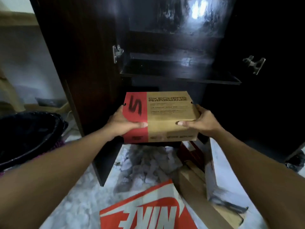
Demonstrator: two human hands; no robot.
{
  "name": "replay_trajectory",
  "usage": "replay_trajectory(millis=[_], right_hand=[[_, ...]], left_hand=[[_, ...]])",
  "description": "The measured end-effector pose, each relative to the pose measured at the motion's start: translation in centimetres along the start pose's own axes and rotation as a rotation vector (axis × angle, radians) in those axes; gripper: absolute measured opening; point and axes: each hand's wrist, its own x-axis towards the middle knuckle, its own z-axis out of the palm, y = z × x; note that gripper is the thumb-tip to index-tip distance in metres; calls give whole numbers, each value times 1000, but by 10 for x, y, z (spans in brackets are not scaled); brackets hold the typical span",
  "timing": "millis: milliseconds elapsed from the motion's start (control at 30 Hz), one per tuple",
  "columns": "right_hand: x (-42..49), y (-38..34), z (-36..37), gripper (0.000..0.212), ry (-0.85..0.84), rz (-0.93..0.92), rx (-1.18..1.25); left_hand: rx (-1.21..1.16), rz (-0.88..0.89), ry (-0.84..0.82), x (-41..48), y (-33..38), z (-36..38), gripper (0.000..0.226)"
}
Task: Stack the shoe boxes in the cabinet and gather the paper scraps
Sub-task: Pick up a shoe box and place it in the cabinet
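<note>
A tan and red Skechers shoe box (165, 111) hangs in the air in front of the dark cabinet (165, 63), below its middle shelf (179, 75). My left hand (125, 123) grips the box's red left end, thumb across the front edge. My right hand (198, 123) grips the tan right end the same way. On the floor under the box lies a heap of white paper scraps (148, 167). An orange and white Nike shoe box (145, 210) lies nearest me.
A black-lined waste bin (28, 138) stands at the left on the pale floor. Brown and red cardboard boxes (198, 176) lie at the right beside the scraps. Both cabinet doors stand open, with a hinge (117, 53) on the left and another (255, 64) on the right.
</note>
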Motion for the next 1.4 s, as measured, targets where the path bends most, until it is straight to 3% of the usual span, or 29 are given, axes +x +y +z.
replay_trajectory(millis=[133, 233, 400, 567, 667, 767, 867, 933, 1000, 1133, 1267, 1400], right_hand=[[54, -8, -14, 72, -76, 1, 31], [92, 22, 3, 57, -33, -45, 75], [150, 77, 41, 87, 16, -87, 162], [191, 106, 86, 91, 69, -86, 247], [207, 122, 106, 86, 134, -34, 273], [214, 135, 119, 82, 181, -2, 251], [218, 138, 130, 85, 336, 35, 59], [222, 137, 135, 79, 426, 60, -58], [223, 135, 142, 75, 464, 55, -71], [227, 134, 159, 81, 363, -13, -10], [235, 126, 166, 103, 230, 19, -19], [235, 128, 160, 109, 127, 53, -58]], left_hand=[[52, -64, -59, 59, 28, -4, 98], [-32, -46, -54, 108, 12, 13, 98], [-224, -12, -52, 168, -48, 48, 90], [-337, -83, 121, 207, -88, 69, 101], [-268, -116, 174, 226, -101, 78, 104], [-152, -129, 276, 230, -102, 87, 77], [68, -114, 451, 229, -92, 100, 75], [211, -87, 482, 229, -89, 111, 71], [207, -63, 488, 230, -89, 121, 62], [176, -82, 384, 241, -95, 131, 68], [196, -107, 277, 253, -96, 132, 80], [236, -131, 179, 255, -98, 127, 88]])
